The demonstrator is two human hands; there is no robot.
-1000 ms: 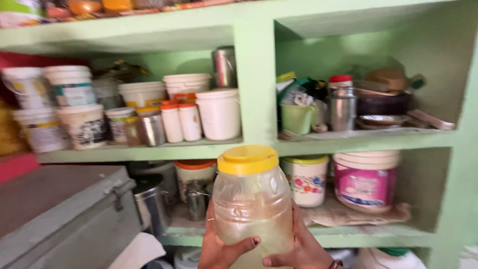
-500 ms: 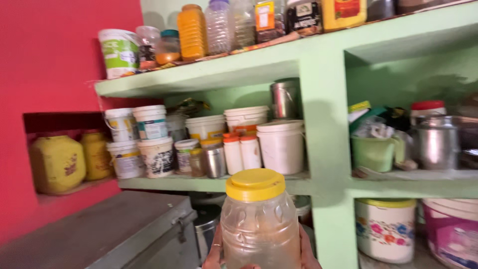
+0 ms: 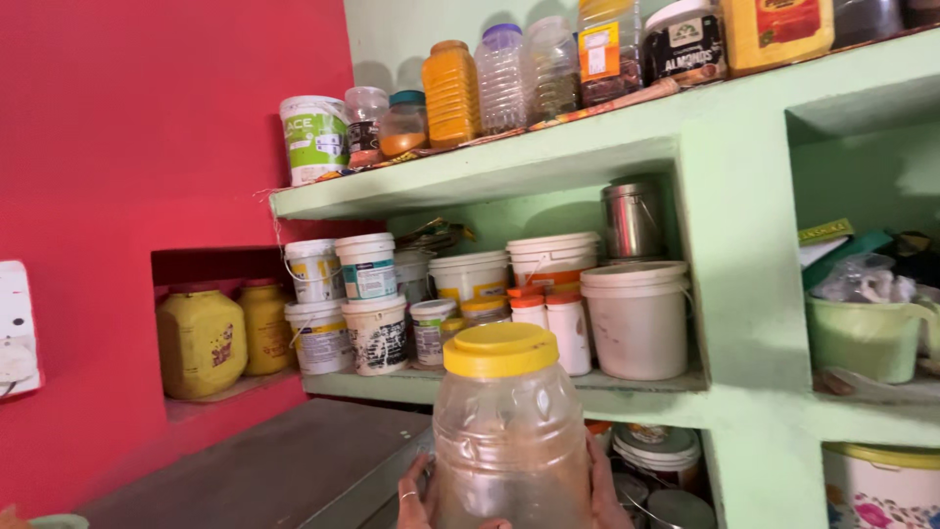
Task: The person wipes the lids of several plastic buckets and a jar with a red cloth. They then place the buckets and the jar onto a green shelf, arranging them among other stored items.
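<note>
Clear jar with yellow lid being held upright at bottom centre, in front of green shelves. Jar being gripped from both sides: left hand wrapped on left wall, right hand on right wall, both mostly cut off by frame edge. Lid still being kept on; jar not yet set down on any shelf. Jar looking nearly empty, contents hard to tell. White tubs being stored behind it; grey box lying below left.
</note>
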